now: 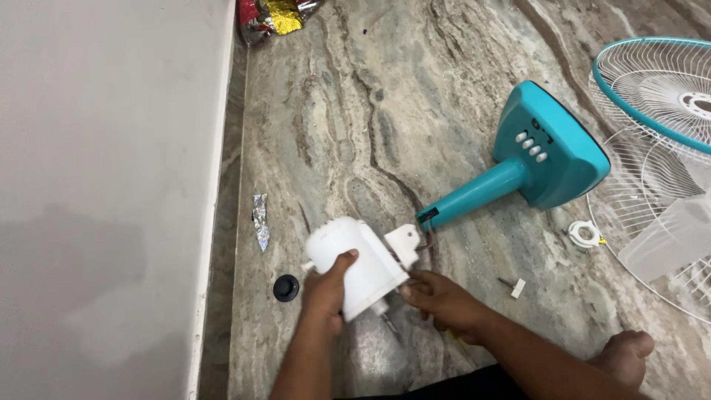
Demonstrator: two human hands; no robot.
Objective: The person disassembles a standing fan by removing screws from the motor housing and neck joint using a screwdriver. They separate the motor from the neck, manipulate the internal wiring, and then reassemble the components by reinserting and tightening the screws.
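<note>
My left hand (pixel 326 292) grips a white plastic fan motor housing (pixel 355 255) low in the middle of the view. My right hand (pixel 441 300) is closed at the housing's lower right, near its short shaft; something yellowish shows under the fingers, too hidden to name. A white bracket (pixel 402 241) on the housing sits next to the end of a teal fan stand (pixel 544 159), which lies tipped on the marbled stone floor (pixel 355 111) with its white buttons facing up.
A black round knob (pixel 286 287) lies left of my left hand. A silver foil scrap (pixel 260 221) rests near the white wall (pixel 104 185). Wire fan grilles (pixel 655 96), a translucent blade (pixel 670 237), a white ring (pixel 585 234) and a small screw (pixel 512 286) lie at right. Crumpled foil (pixel 274 16) sits at top. My foot (pixel 626 355) shows at bottom right.
</note>
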